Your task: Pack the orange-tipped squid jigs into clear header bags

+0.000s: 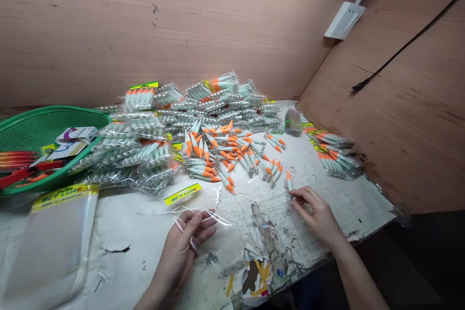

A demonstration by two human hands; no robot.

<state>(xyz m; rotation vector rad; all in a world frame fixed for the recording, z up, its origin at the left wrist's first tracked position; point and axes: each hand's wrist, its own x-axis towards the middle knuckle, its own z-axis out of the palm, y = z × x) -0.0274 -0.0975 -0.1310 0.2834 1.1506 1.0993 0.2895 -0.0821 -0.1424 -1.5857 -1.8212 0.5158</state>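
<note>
My left hand (189, 235) pinches a clear plastic bag (209, 199) near its mouth. The bag's yellow header (182, 194) reads "BCT LURE", and no lure shows inside it. My right hand (315, 213) has thumb and fingertips closed on the hooked end of a fishing lure (289, 181), pale green with an orange tip pointing up and away from me. Beyond both hands, a loose heap of matching lures (232, 150) is spread over the worktable (254, 191). To the left lies a stack of flat clear bags (54, 242) with yellow headers.
Packed bags of lures (218, 99) are piled against the back wall, with more bagged lures (334, 150) at the right. A green basket (54, 112) at the left holds red pliers (31, 173) and small boxes. Torn paper (256, 276) marks the front edge.
</note>
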